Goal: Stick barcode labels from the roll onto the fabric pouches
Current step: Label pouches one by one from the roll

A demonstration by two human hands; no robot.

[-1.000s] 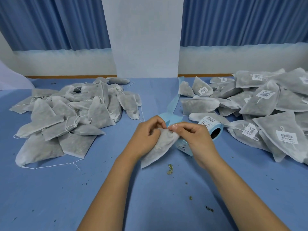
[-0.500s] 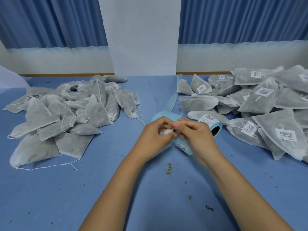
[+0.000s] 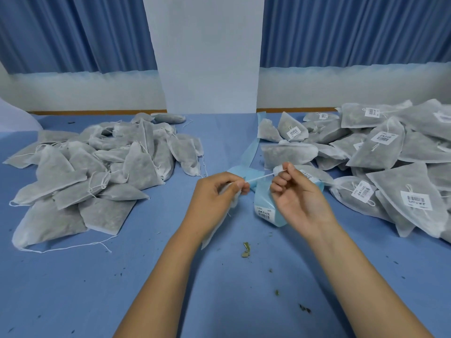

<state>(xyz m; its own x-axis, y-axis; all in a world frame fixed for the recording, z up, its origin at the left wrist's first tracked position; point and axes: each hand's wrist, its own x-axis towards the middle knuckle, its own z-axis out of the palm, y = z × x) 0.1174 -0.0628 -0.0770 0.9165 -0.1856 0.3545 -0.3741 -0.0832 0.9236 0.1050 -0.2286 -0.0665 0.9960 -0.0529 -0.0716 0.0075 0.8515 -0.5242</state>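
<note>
My left hand (image 3: 216, 198) grips a grey-white fabric pouch (image 3: 214, 230) at its neck, with the pouch hanging down under the palm. My right hand (image 3: 296, 191) pinches the pouch's white drawstring (image 3: 260, 178), which runs taut between both hands. Behind my right hand lies the label roll (image 3: 267, 206) on its light blue backing, one barcode label showing near its lower end. A pile of plain pouches (image 3: 97, 167) covers the left of the blue table (image 3: 227, 289). Pouches bearing barcode labels (image 3: 390, 162) are heaped on the right.
A blue backing strip (image 3: 252, 145) trails from the roll toward the back wall. Dried leaf bits (image 3: 246, 250) lie scattered on the table in front of my hands. A white pillar and blue curtains stand behind the table.
My hands were together over the pouch's neck; now they have drawn apart, the right hand pulling the drawstring out to the right until it is taut.
</note>
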